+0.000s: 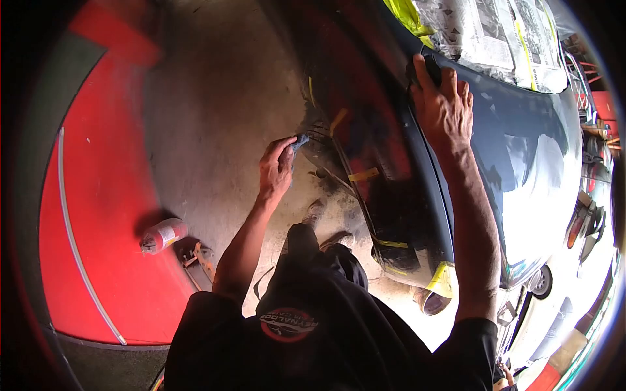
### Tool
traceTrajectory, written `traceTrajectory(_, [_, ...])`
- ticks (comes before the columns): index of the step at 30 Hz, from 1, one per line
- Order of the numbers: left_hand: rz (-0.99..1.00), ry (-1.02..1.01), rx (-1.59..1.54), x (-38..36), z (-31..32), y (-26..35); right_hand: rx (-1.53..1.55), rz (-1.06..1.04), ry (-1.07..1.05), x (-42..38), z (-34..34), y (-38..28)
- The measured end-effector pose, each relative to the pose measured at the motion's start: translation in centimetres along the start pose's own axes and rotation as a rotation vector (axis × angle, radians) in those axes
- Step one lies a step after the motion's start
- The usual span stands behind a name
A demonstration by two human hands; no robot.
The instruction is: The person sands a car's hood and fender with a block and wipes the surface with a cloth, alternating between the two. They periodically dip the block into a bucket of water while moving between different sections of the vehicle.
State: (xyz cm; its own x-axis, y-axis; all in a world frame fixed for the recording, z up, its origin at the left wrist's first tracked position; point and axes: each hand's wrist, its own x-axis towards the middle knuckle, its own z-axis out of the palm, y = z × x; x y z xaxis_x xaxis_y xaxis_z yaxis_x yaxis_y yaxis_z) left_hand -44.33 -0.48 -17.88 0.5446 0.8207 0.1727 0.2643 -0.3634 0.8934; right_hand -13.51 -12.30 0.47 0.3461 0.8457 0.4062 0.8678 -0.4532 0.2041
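My left hand point(277, 168) is closed, pinching a crumpled blue-grey cloth point(300, 141) above the floor, just left of the car's side. My right hand point(447, 107) reaches forward onto the dark grey car body panel point(482, 124), near its edge. Under those fingers sits a black block-like object point(431, 69), partly hidden by the hand; its exact kind cannot be made out. Taped newspaper masking point(486, 39) covers the area just beyond this hand. The glossy dark car side point(372, 130) carries bits of yellow tape point(363, 174).
A red car panel point(104, 215) lies along the left, with a plastic bottle point(164, 234) on its edge. An orange-and-black tool point(199, 260) is near it. Dusty concrete floor point(208, 98) runs between the two cars. Shelving and parts line the far right.
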Motion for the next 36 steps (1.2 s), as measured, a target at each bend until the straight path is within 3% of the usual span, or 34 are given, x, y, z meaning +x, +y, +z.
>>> traceTrajectory(4, [-0.052,0.006,-0.083,0.4,-0.4,0.7,0.025,-0.001,0.078,-1.7,0.5,0.9])
traceTrajectory(8, [0.015,-0.008,-0.035,1.0,-0.3,0.6,0.048,0.048,0.121,1.9,1.4,1.1])
traceTrajectory(12, [0.081,-0.003,-0.015,2.3,-0.6,1.4,0.042,0.086,0.028,-1.1,0.9,0.2])
traceTrajectory(16, [0.157,-0.023,-0.013,2.8,-0.2,1.9,0.170,0.214,-0.065,2.8,0.3,0.6])
traceTrajectory(22, [0.214,-0.117,-0.078,3.6,0.8,4.3,0.150,0.139,-0.026,-0.5,0.2,-1.0])
traceTrajectory(28, [0.332,-0.202,-0.107,7.1,2.9,10.3,0.295,0.378,-0.014,2.0,-0.1,0.3])
traceTrajectory(29, [0.355,-0.202,-0.078,7.9,3.4,11.4,0.296,0.368,0.005,-0.1,-1.0,0.7])
traceTrajectory(30, [0.500,-0.165,-0.070,8.9,3.9,12.0,0.265,0.385,-0.083,-2.5,-2.0,1.3])
traceTrajectory(33, [0.588,-0.131,-0.138,11.1,5.1,14.8,0.167,0.430,-0.030,-10.2,-3.4,4.7])
traceTrajectory(36, [0.685,-0.077,-0.049,13.0,7.5,17.0,0.115,0.563,-0.011,-11.8,-2.7,9.7])
